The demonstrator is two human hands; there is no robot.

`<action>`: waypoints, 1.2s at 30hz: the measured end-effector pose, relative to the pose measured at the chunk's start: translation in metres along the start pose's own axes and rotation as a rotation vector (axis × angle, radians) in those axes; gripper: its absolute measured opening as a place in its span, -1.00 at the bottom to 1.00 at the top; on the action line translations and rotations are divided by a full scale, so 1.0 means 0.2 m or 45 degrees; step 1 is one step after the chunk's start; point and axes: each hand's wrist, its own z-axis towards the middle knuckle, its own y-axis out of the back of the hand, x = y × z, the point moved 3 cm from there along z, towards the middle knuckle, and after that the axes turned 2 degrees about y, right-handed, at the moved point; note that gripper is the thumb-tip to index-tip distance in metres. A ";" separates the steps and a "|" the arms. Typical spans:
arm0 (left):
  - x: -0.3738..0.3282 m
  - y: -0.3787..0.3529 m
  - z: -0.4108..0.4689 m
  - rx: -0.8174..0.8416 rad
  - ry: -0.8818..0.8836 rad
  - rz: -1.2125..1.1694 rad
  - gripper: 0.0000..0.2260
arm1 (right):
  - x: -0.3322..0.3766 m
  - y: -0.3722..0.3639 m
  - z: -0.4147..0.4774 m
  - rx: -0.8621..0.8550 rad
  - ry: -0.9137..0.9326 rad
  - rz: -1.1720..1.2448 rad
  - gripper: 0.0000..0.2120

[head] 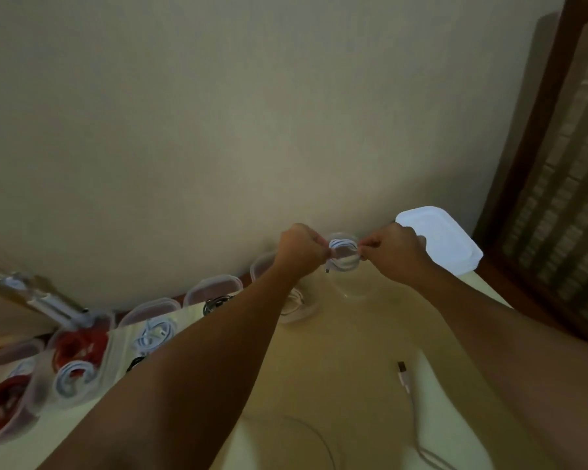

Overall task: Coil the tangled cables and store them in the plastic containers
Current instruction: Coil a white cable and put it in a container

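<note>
A small coiled white cable (344, 255) hangs between my two hands at the far side of the table. My left hand (301, 247) pinches its left side and my right hand (392, 251) pinches its right side. The coil sits just above an open clear plastic container (352, 288) by the wall. One cable plug dangles below the coil. A loose white cable with a USB plug (404, 376) lies on the table near my right forearm.
A row of clear containers (214, 291) holding white, black and red coiled cables (78, 344) runs along the wall to the left. A white lid (448, 237) lies at the far right. A dark wooden frame (557, 164) stands on the right.
</note>
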 end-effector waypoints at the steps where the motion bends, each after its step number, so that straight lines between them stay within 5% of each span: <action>1: 0.01 -0.02 0.03 0.017 -0.021 0.074 -0.82 | 0.00 -0.02 0.02 0.007 0.039 -0.074 -0.82; 8: 0.03 -0.09 0.09 -0.090 -0.212 0.505 -0.84 | 0.00 -0.14 0.04 -0.091 0.291 -0.466 -0.73; 36: 0.10 0.03 -0.15 -0.140 -0.414 0.338 -0.86 | -0.02 -0.03 -0.23 -0.293 0.403 0.013 -0.77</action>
